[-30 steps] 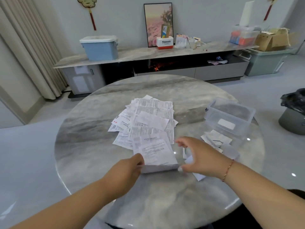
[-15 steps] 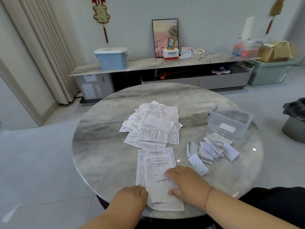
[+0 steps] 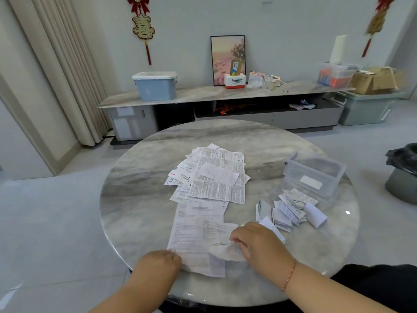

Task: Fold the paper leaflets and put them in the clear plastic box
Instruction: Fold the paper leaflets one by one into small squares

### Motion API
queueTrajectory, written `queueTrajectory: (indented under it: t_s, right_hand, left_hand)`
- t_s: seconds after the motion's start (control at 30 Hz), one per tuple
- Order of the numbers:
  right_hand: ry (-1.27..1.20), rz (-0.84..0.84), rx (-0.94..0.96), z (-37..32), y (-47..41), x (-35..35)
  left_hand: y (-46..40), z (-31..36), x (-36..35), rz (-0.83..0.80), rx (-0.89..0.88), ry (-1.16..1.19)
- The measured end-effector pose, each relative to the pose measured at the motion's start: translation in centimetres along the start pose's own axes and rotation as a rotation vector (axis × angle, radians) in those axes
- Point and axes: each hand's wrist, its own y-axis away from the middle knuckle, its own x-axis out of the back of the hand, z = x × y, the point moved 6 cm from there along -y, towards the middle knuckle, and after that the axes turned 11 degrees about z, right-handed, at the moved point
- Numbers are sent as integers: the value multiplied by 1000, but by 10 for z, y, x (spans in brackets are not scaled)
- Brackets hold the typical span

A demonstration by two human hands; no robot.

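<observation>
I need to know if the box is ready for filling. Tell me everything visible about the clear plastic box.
The clear plastic box is a lidless rectangular tub of see-through plastic, standing upright and open-topped at the round table's far right. A white label shows on its near wall. It looks empty. Folded leaflets lie just in front of it; whether they touch it is unclear. Neither hand touches it.

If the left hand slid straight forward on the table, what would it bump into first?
Probably the leaflet it already touches; past that, likely the pile of unfolded leaflets. The left hand points roughly that way, though depth is unclear.
</observation>
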Motion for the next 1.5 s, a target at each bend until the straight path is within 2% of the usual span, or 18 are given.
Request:
queueTrajectory:
  t_s: [0.07, 0.2, 0.27, 0.33, 0.43, 0.57, 0.63, 0.77, 0.83, 0.9, 0.97, 1.03, 1.1, 1.17, 1.27, 1.33, 1.4, 1.5]
  right_hand:
    - [25, 51, 34, 0, -4, 10]
    - [133, -7, 100, 5, 0, 8]
    - [134, -98, 129, 0, 4, -1]
    - [75, -218, 117, -7, 6, -7]
    - [-30, -383, -67, -5, 13, -12]
    - [-501, -247, -522, 5, 20, 3]
    - [-713, -265, -707, 7, 28, 1]
    - [-394, -232, -792, 21, 36, -12]
    - [-263, -201, -854, 27, 35, -15]
    - [-234, -173, -901, 28, 34, -16]
    - [-323, -119, -990, 23, 35, -19]
    - [-491, -61, -1132, 15, 41, -23]
    - [-645, -82, -1243, 4, 47, -29]
    - [-584, -163, -1173, -1, 43, -25]
    - [-164, -255, -662, 5, 18, 3]
    - [-121, -399, -391, 1, 11, 7]
    - [-155, -487, -337, 3, 13, 2]
    - [-137, -419, -418, 9, 17, -7]
  left_hand:
    - [-3, -18, 8, -86, 61, 4]
    - [-1, -23, 32, 83, 217, 52]
    - [-6, -4, 39, 186, 199, 195]
    - [-13, 22, 29, 138, 186, 432]
    - [-21, 43, 11, 58, 234, 536]
    - [-19, 29, -1, 63, 477, 640]
    - [-23, 24, -2, 95, 537, 662]
    - [-30, 20, -2, 155, 661, 775]
    - [-31, 17, 6, 298, 605, 658]
    - [-33, 27, 15, 381, 382, 499]
    - [-32, 47, 9, 261, 206, 479]
    - [-29, 62, -1, 126, 135, 401]
    - [-27, 71, -9, 178, 96, 368]
    - [-30, 69, -11, 266, 99, 356]
    - [-30, 58, -11, 315, 143, 365]
    - [-27, 54, -8, 286, 166, 457]
    - [-22, 50, -11, 294, 203, 534]
    - [-24, 47, -14, 256, 315, 640]
